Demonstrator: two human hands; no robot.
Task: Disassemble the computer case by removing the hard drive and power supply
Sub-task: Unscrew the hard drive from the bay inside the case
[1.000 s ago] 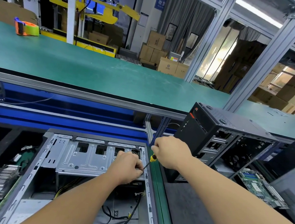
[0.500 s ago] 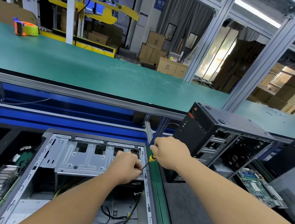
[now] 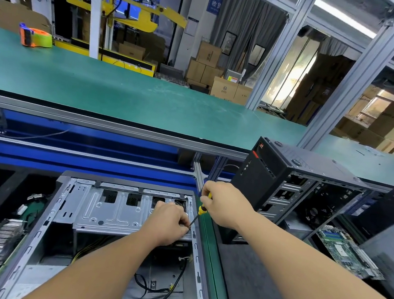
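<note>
The fingers (image 3: 184, 221) of the left hand (image 3: 166, 222) are curled down on the right end of the drive cage (image 3: 112, 213), close to the tip of the screwdriver (image 3: 197, 217); whether they pinch a screw or only steady the tip I cannot tell, because the knuckles hide it. The right hand (image 3: 222, 205) is closed around the yellow handle of the screwdriver; the thin shaft goes down and to the left, toward the right wall of the computer case (image 3: 42, 227).

I judge that the step in hand is to loosen a screw which fixes the cage, so the hard drive is not yet free; the drive itself is not visible, it may sit under the grey plate. The next move calls for keeping the tip seated in the screw head while turning, and for catching the screw before it falls among the cables (image 3: 150, 289).

The case lies on its side, open, directly in front of the person; its frame is bare grey metal, the cage plate has stamped ribs and square openings; yellow and black wires run on the floor inside. A power supply I cannot make out.

Further right stands a black tower (image 3: 271, 180), also opened; beyond is the green bench (image 3: 124, 92) with a tape dispenser (image 3: 35, 37) on it.
</note>
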